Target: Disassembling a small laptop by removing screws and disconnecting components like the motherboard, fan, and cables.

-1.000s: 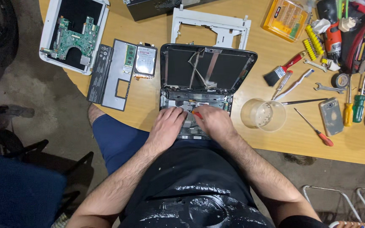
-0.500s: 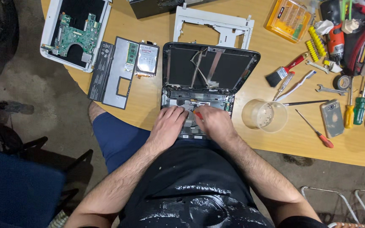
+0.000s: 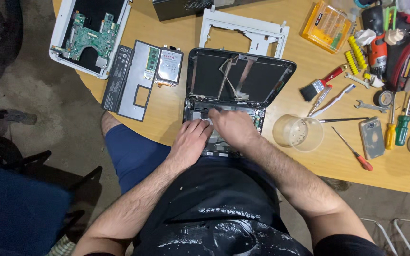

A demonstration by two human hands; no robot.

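Note:
A small black laptop (image 3: 239, 78) lies open and stripped on the wooden table (image 3: 176, 114), its lid panel bare with loose ribbon cables. My left hand (image 3: 191, 141) rests on the left front of the laptop base (image 3: 193, 105), fingers curled against it. My right hand (image 3: 236, 127) lies across the middle of the base, with its fingers reaching left into the open chassis. A small white bit shows between the two hands. Whether the right fingers pinch anything is hidden.
At the back left are a white shell with a green circuit board (image 3: 88, 38), a black battery (image 3: 114, 78), a grey panel (image 3: 136, 83) and a hard drive (image 3: 169, 66). A white bezel frame (image 3: 245, 28) lies behind the laptop. A clear cup (image 3: 298, 133), brush (image 3: 320, 84), screwdrivers (image 3: 353, 150), phone (image 3: 371, 137) and other tools crowd the right.
My right hand has slid left across the laptop base, fingers now pointing into the chassis beside the left hand. My left hand has stayed roughly in place.

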